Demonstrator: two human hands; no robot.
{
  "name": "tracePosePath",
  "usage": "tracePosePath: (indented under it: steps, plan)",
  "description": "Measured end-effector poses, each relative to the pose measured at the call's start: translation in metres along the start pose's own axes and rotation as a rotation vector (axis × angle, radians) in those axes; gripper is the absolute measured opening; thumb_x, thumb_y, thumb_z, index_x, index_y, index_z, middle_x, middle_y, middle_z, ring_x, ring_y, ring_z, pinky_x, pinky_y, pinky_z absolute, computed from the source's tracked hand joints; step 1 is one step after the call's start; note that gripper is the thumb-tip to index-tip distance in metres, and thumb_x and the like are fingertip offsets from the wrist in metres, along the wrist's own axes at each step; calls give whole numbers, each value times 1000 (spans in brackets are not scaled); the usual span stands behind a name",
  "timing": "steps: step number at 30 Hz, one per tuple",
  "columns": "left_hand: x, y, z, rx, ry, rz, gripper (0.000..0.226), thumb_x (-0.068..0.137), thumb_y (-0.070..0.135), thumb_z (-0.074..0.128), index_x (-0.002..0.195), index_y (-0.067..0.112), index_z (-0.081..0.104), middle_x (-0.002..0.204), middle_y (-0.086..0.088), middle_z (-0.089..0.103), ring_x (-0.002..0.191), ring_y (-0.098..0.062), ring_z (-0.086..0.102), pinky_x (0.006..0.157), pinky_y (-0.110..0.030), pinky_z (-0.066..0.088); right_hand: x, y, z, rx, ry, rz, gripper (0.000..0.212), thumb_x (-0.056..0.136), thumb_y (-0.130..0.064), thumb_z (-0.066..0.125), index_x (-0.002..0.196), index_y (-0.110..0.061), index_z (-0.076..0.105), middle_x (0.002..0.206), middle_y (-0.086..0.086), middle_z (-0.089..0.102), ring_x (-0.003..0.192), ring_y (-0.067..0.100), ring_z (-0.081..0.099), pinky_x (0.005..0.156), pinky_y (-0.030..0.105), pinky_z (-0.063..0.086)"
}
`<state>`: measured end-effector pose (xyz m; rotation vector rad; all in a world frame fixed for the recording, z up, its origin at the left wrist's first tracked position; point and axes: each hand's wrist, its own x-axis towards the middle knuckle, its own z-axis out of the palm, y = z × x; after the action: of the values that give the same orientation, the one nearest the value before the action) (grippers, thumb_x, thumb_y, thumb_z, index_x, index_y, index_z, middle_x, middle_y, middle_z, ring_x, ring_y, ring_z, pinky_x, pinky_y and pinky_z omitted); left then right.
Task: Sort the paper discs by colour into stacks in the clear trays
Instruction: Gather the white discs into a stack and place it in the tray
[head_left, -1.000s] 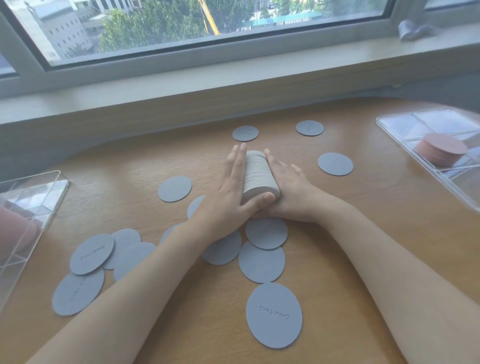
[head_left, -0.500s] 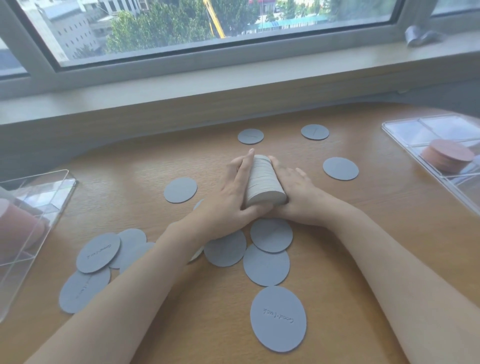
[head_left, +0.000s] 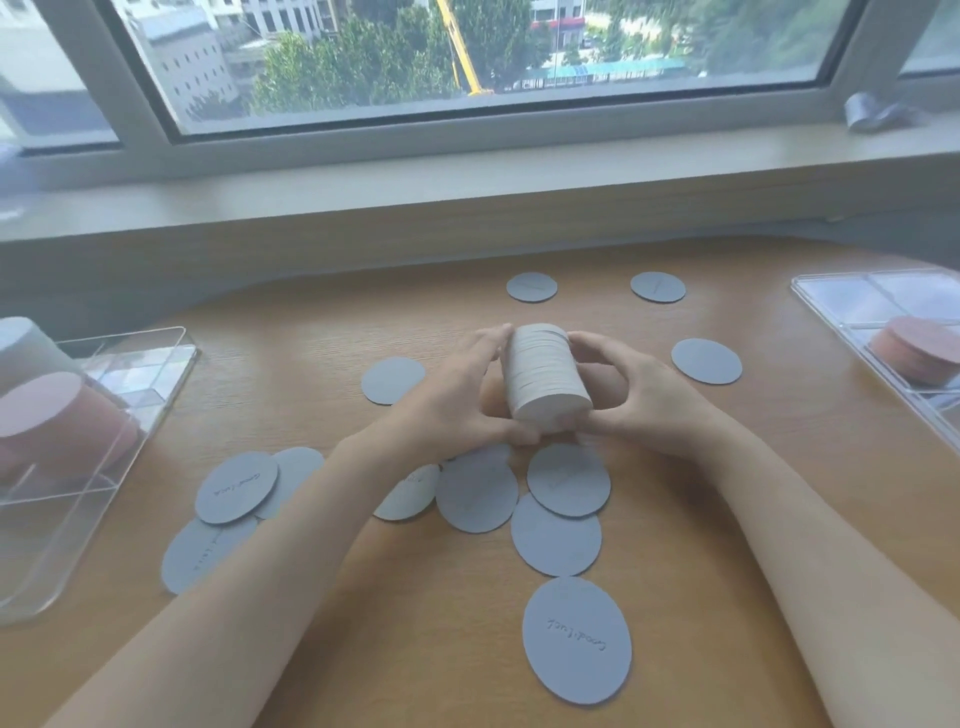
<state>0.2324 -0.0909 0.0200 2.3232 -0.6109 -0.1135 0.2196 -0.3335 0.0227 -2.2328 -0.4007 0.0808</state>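
Blue-grey paper discs make up the stack (head_left: 545, 382), held on its side above the table's middle; a second ago it lay pressed against the wood, so it has been gathered and lifted, probably for a tray. The left hand (head_left: 457, 400) and right hand (head_left: 639, 400) curl around it from either side, fingertips pinching its ends. Loose discs (head_left: 478, 499) lie scattered on the wooden table (head_left: 779, 467). Clear trays, left (head_left: 130, 364) and right (head_left: 852, 301), hold pink stacks below a window (head_left: 467, 52).

Stack of discs (head_left: 545, 376) mid-table (head_left: 753, 467), trays left (head_left: 130, 395) and right (head_left: 841, 306).
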Motion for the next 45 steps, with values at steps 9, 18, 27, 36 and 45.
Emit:
tracePosePath:
  steps: [9, 18, 27, 36, 45]
  plan:
    - [-12, -8, -5, -109, 132, 41, 82, 74, 33, 87, 145, 20, 48, 133, 6, 55, 123, -1, 54, 107, -30, 45, -1, -21, 9, -26, 49, 6, 78, 73, -31, 86, 142, -34, 47, 134, -22, 55, 127, -9, 45, 108, 25, 39]
    - [-93, -13, -94, -346, 387, -26, 63, 76, 39, 84, 132, 29, 57, 127, 16, 64, 117, -1, 60, 100, -33, 52, 33, -122, 49, 66, 58, -170, 75, 79, -36, 81, 145, -26, 47, 135, -21, 55, 126, -13, 44, 103, 10, 33]
    - [-158, -45, -225, -343, 549, -401, 51, 71, 58, 73, 109, 27, 62, 104, 3, 74, 99, -13, 71, 94, -43, 56, 109, -243, 137, 287, -131, -237, 33, 94, -53, 58, 107, -27, 74, 105, -3, 74, 99, 14, 66, 87, 36, 46]
    - [-155, -89, -302, -406, 417, -757, 45, 100, 39, 51, 118, -1, 62, 99, -24, 73, 88, -28, 75, 79, -28, 61, 198, -296, 209, 177, -293, 14, 68, 87, -69, 42, 99, -8, 71, 93, 11, 76, 78, 23, 63, 72, 36, 41]
    - [-151, -125, -301, -450, 416, -896, 28, 103, 30, 45, 103, 5, 57, 102, -21, 66, 97, -35, 72, 84, -34, 60, 231, -295, 246, 75, -409, 40, 59, 98, -58, 33, 102, -12, 70, 93, 7, 73, 70, 15, 54, 63, 29, 37]
